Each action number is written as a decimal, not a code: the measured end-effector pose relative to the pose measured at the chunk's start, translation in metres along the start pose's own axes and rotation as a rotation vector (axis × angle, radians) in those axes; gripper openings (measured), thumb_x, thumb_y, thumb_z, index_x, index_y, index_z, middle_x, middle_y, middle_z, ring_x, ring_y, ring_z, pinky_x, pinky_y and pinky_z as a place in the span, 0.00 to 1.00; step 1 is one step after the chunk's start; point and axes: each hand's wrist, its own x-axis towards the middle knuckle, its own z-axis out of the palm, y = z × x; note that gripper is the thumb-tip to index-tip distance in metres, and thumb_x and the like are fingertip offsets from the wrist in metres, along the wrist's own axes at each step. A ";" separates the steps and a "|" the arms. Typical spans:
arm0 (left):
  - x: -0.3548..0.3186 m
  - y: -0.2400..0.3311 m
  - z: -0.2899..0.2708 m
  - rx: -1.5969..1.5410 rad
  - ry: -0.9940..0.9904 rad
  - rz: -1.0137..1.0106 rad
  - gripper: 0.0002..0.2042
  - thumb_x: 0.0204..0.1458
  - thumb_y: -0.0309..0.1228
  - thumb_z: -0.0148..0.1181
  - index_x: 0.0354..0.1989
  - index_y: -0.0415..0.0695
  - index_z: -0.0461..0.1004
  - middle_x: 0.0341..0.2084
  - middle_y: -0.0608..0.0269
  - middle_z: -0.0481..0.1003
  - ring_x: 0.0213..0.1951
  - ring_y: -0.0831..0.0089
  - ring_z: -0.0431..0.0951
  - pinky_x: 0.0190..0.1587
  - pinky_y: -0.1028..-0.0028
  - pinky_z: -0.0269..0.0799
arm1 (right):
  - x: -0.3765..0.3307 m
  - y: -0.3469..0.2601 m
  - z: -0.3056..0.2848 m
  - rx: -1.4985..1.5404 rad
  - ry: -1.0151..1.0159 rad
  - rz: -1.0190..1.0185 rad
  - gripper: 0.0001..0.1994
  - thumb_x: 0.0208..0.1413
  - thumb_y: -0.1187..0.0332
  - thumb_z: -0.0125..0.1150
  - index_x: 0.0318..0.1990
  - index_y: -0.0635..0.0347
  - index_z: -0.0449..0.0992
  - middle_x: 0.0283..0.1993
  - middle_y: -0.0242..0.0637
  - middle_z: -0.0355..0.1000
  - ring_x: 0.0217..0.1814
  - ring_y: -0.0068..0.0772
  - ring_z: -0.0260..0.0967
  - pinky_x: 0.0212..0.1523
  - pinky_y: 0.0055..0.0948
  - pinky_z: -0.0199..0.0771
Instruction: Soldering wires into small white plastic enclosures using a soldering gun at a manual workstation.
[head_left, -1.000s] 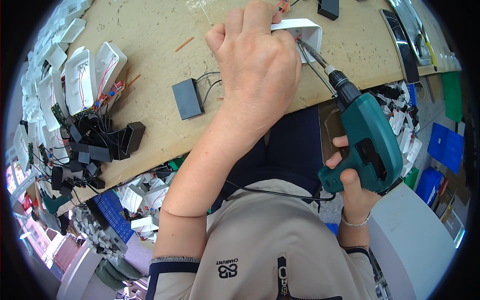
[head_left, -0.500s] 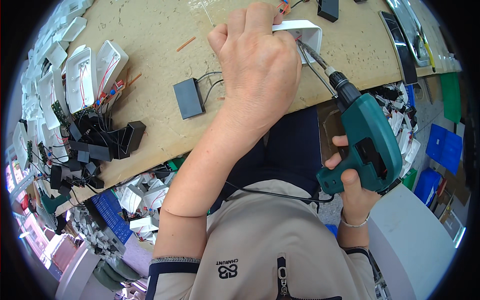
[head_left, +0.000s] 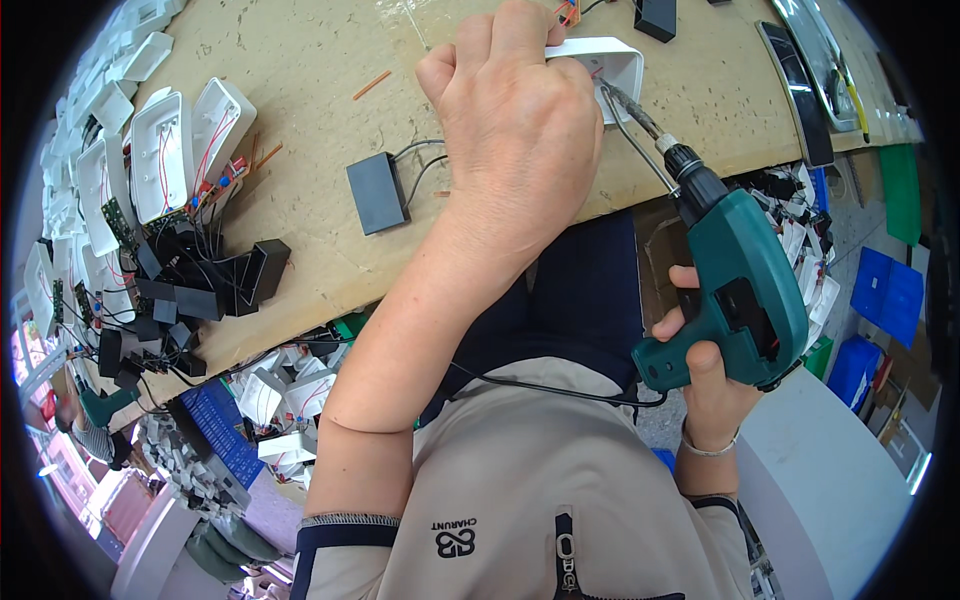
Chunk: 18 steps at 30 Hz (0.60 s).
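Note:
My right hand (head_left: 705, 365) grips a green soldering gun (head_left: 745, 280), with fingers and thumb around its handle. Its metal tip and thin feed tube reach into a white plastic housing (head_left: 627, 75), where a short red wire shows. Over the left part of that housing lies my left hand (head_left: 520, 125), fingers curled closed. Its fingertips are hidden, so what they hold cannot be made out. A small black box (head_left: 377, 194) rests on the table left of my left wrist. Two dark leads run from it and pass under my left hand.
At left, white housings (head_left: 162, 155) with red wires and several black boxes (head_left: 262, 272) are heaped. A copper-coloured strip (head_left: 372, 85) lies on the table (head_left: 310, 130). Another black box (head_left: 656, 18) sits at the far edge, a phone (head_left: 797, 90) at right. The gun's cable (head_left: 560, 393) crosses my lap.
The soldering gun has shifted very slightly to the right, its tip still inside the housing. My left hand stays nearly where it was.

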 end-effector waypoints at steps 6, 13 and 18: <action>0.009 0.007 -0.006 -0.011 0.009 0.006 0.04 0.34 0.24 0.56 0.20 0.39 0.70 0.33 0.59 0.67 0.36 0.60 0.65 0.37 0.62 0.55 | 0.001 0.000 -0.001 0.005 -0.006 0.008 0.32 0.40 0.66 0.69 0.53 0.68 0.61 0.47 0.53 0.68 0.32 0.29 0.71 0.31 0.24 0.75; -0.004 -0.002 0.004 -0.021 0.022 0.005 0.04 0.34 0.24 0.56 0.21 0.38 0.70 0.33 0.58 0.67 0.35 0.60 0.65 0.37 0.62 0.55 | 0.000 -0.003 0.002 0.004 -0.009 0.020 0.33 0.40 0.65 0.68 0.54 0.67 0.60 0.48 0.53 0.67 0.32 0.29 0.71 0.31 0.24 0.74; -0.005 0.000 0.003 -0.006 -0.003 -0.002 0.04 0.34 0.24 0.55 0.21 0.38 0.70 0.33 0.57 0.67 0.35 0.59 0.65 0.37 0.62 0.55 | -0.004 -0.005 0.000 -0.116 0.036 0.007 0.40 0.42 0.48 0.64 0.54 0.72 0.58 0.44 0.56 0.68 0.27 0.27 0.71 0.24 0.19 0.72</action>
